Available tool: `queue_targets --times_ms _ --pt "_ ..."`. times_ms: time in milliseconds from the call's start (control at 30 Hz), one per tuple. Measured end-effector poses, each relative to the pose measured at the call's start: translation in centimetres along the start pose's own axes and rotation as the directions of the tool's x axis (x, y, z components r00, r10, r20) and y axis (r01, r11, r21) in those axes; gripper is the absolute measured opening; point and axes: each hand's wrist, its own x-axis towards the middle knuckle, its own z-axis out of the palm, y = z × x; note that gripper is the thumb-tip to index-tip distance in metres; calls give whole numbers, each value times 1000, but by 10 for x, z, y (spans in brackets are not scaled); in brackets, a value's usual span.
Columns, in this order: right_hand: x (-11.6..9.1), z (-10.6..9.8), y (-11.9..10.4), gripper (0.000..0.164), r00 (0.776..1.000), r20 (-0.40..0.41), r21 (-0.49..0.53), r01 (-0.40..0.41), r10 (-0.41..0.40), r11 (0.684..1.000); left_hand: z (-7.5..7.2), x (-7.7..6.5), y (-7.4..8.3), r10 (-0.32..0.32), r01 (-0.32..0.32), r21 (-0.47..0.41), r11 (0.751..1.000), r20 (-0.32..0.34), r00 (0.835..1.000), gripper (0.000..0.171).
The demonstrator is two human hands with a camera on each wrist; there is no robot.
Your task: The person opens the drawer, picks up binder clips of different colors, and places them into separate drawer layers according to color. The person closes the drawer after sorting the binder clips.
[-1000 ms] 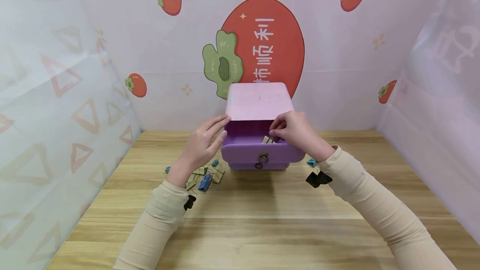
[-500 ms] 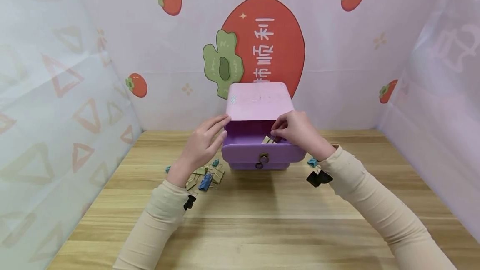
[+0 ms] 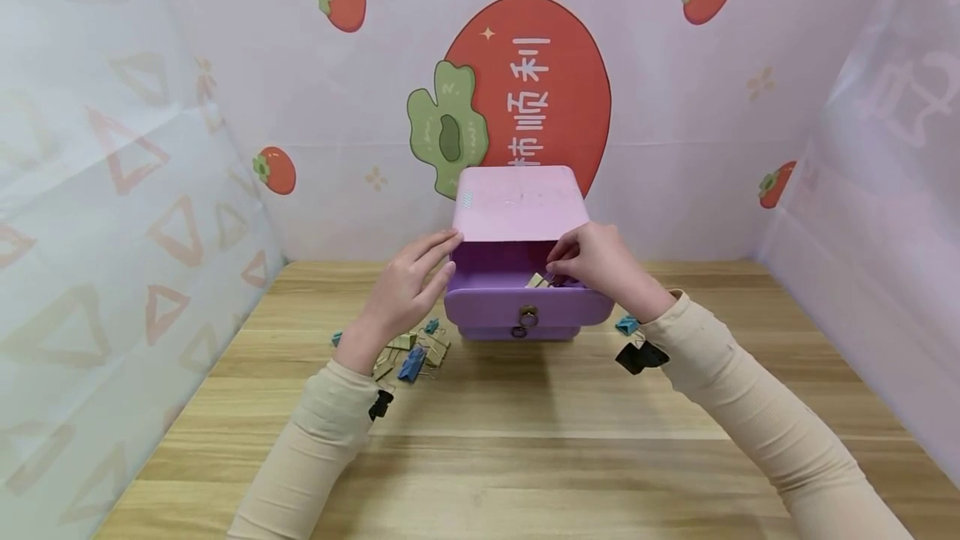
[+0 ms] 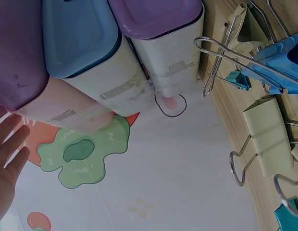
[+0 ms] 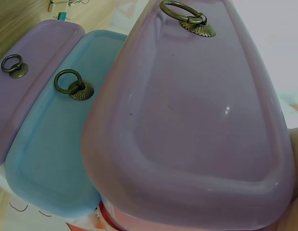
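Observation:
A small chest of drawers [image 3: 517,205] has a pink top, and its purple top drawer [image 3: 487,308] is pulled out. My right hand [image 3: 603,263] reaches into that drawer from the right. Its thumb and fingers pinch a binder clip by its wire handle, close to a pale gold binder clip [image 3: 537,280]. Behind the drawer front, the lower part of the held clip is hidden. My left hand [image 3: 401,286] lies with extended fingers along the chest's left side. In the right wrist view, the purple drawer front [image 5: 197,106] blocks most of the right hand.
Several loose binder clips, gold ones and a blue one [image 3: 411,364], lie left of the chest on the wooden table [image 3: 487,457]. A teal clip [image 3: 627,324] sits right of the chest near my right wrist. Below the top drawer are a blue drawer [image 5: 57,120] and another purple one [image 5: 33,86].
My right hand has shifted slightly to the right inside the drawer, still pinching. My left hand stays against the chest's side.

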Motion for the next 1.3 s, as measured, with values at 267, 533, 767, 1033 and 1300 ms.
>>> queue_targets --times_ms 267,533,767,1033,1300 --pt "-1 -3 2 11 1000 -6 4 2 -2 1000 2 1 0 -8 8 -1 1000 3 1000 41" --pt "-4 -4 0 10 999 -47 -41 19 -21 999 3 1 -1 -3 3 -14 1000 -7 1000 39" --pt "-9 -7 -5 13 993 -118 -142 -6 -11 990 2 0 -2 -10 10 -6 1000 -6 1000 40" --pt "-20 -15 -7 17 975 -222 -195 -38 -7 980 1 0 -1 -10 10 -9 1000 -5 1000 40" --pt "-36 -20 -9 21 951 -310 -138 -53 7 989 1 -1 -2 -10 10 -9 1000 -5 1000 40"
